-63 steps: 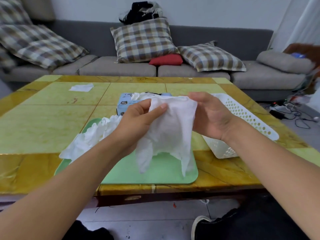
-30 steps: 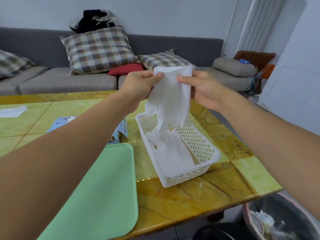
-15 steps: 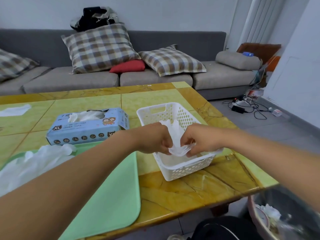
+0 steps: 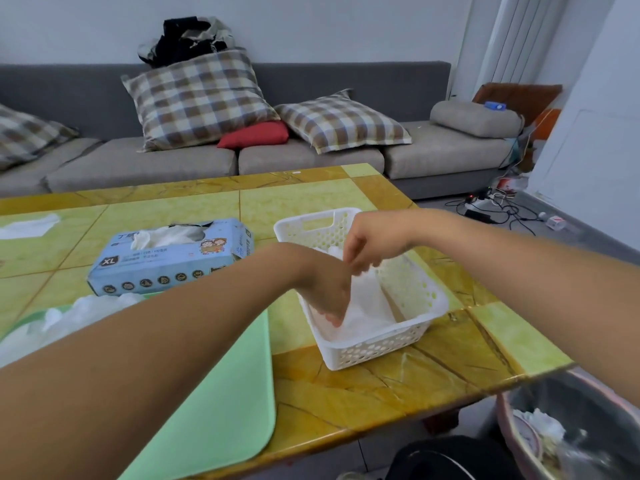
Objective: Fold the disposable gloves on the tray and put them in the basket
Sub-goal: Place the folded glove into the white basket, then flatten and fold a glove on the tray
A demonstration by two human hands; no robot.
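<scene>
Head view, table: a yellow and green tiled table (image 4: 381,386) was seen from above, with a grey sofa (image 4: 311,157) behind it.
Basket: a white perforated basket (image 4: 420,299) was placed near the table's right edge, toward the front right corner.
Folded glove: a white disposable glove (image 4: 365,310) was seen lying inside the basket, against its left wall.
Left hand: the left hand (image 4: 327,289) was lowered into the basket, fingers pointed down and pressed on the glove; whether they were curled round it could not be told.
Right hand: the right hand (image 4: 370,242) was held over the basket, fingertips drawn together and pinched on the glove's upper end.
Tray: a pale green tray (image 4: 221,410) was set at the table's front edge, left of the basket.
Remaining gloves: a loose white pile of gloves (image 4: 69,317) was seen on the tray's far left part, partly hidden by the left forearm.
Glove box: a blue box marked XL (image 4: 166,261) was placed behind the tray, just left of the basket.
</scene>
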